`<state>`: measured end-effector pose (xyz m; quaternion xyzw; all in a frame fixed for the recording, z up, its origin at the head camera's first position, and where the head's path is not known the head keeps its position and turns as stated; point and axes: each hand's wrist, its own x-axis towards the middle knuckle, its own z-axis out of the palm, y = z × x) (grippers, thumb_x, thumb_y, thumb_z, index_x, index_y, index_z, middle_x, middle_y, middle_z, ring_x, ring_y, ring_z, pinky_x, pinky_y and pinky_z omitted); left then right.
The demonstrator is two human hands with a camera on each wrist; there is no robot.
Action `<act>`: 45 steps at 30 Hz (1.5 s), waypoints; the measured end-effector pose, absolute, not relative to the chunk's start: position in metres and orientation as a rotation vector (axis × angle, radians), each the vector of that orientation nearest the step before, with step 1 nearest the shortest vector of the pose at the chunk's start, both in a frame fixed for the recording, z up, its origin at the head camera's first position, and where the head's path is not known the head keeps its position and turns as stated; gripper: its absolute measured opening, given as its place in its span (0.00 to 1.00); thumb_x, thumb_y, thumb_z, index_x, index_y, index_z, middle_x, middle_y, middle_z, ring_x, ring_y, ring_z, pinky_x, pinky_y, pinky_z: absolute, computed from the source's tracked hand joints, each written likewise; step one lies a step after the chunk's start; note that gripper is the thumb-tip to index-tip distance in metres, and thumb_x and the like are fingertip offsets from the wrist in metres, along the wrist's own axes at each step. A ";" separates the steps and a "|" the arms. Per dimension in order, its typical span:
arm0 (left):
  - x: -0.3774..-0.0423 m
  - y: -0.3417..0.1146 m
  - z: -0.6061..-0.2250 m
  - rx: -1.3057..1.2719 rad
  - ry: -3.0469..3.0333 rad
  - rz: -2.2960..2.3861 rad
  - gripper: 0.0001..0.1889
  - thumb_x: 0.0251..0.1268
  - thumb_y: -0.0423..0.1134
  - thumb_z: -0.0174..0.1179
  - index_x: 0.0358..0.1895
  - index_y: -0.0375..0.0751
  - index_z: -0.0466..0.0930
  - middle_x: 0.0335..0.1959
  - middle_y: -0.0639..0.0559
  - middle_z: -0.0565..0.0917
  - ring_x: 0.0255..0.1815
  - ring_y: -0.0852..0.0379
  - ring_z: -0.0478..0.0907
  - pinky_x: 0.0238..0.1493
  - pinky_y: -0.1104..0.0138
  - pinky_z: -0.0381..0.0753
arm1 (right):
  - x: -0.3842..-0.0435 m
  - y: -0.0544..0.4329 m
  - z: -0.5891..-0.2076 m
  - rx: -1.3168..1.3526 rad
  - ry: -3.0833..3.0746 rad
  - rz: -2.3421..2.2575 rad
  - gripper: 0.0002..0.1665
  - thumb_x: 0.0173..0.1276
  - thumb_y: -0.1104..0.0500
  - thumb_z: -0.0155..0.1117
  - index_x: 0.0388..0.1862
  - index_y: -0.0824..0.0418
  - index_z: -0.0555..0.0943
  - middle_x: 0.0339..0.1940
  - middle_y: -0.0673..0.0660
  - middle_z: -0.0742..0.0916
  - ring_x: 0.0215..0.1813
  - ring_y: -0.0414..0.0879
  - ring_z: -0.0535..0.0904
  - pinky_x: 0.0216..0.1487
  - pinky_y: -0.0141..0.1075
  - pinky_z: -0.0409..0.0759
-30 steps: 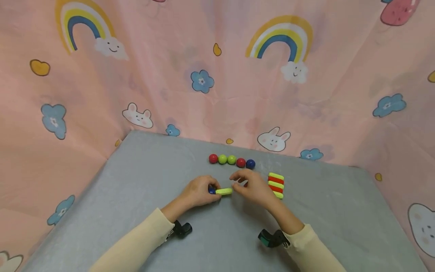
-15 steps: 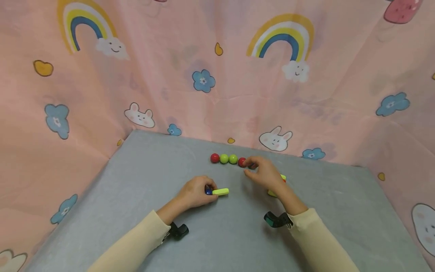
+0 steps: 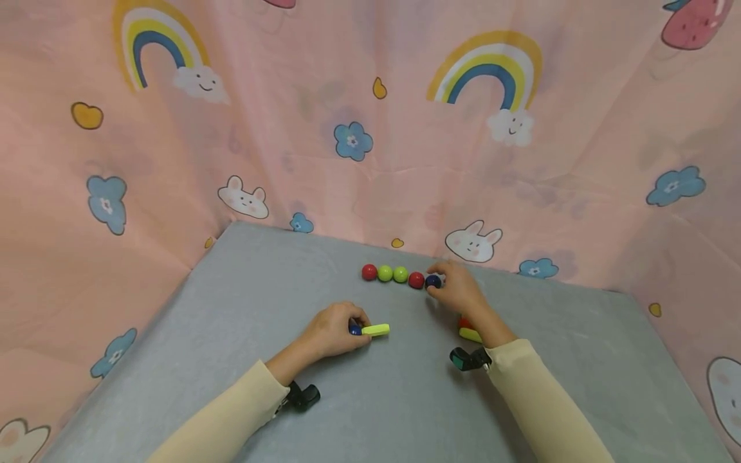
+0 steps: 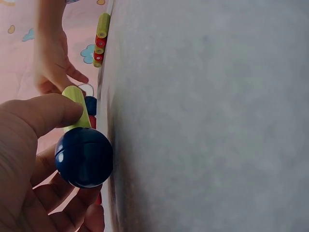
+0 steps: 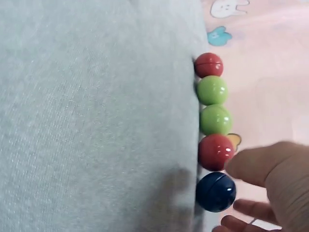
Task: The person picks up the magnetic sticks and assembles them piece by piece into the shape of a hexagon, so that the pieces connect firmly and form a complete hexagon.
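Observation:
My left hand [image 3: 336, 329] holds a short yellow-green stick [image 3: 377, 330] with a dark blue ball [image 4: 84, 157] at its near end. In the left wrist view the thumb presses on the stick, and the other fingers curl below the ball. At the back of the table, my right hand [image 3: 460, 289] has thumb and fingers spread around another dark blue ball [image 5: 216, 192], the rightmost of a row. In the right wrist view its thumb tip overlaps the neighbouring red ball [image 5: 216, 152], and the fingertips are right at the blue ball's side.
Two green balls [image 5: 215, 119] and a second red ball [image 5: 209, 65] continue the row leftward. Yellow-green and red sticks [image 4: 101, 41] lie side by side, partly hidden by the right forearm in the head view. A pink printed curtain [image 3: 399, 193] borders the grey table [image 3: 376, 411].
My right hand has moved away from the left hand, back and right to the blue ball at the row's end. The left hand keeps its hold, shifting only slightly.

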<state>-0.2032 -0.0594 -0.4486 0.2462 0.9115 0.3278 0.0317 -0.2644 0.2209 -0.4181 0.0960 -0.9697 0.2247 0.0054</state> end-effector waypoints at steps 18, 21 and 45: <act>-0.203 -0.056 -0.452 0.730 2.792 1.006 0.08 0.54 0.45 0.68 0.37 0.50 0.86 0.33 0.60 0.82 0.33 0.65 0.75 0.36 0.70 0.74 | -0.264 0.224 -0.435 0.173 -3.096 0.700 0.21 0.64 0.61 0.64 0.55 0.65 0.76 0.54 0.69 0.81 0.54 0.61 0.77 0.56 0.54 0.76; -0.204 -0.056 -0.451 0.729 2.787 1.011 0.09 0.54 0.45 0.68 0.38 0.49 0.86 0.33 0.60 0.82 0.33 0.65 0.75 0.36 0.70 0.75 | -0.256 0.224 -0.432 0.206 -3.077 0.721 0.20 0.63 0.60 0.65 0.54 0.65 0.77 0.52 0.68 0.82 0.51 0.60 0.78 0.53 0.52 0.78; -0.207 -0.056 -0.452 0.733 2.802 1.005 0.08 0.53 0.44 0.69 0.37 0.50 0.86 0.33 0.59 0.82 0.33 0.65 0.75 0.38 0.70 0.75 | -0.201 0.182 -0.435 0.483 -3.005 0.924 0.18 0.58 0.63 0.71 0.48 0.61 0.81 0.45 0.59 0.86 0.41 0.48 0.81 0.46 0.42 0.83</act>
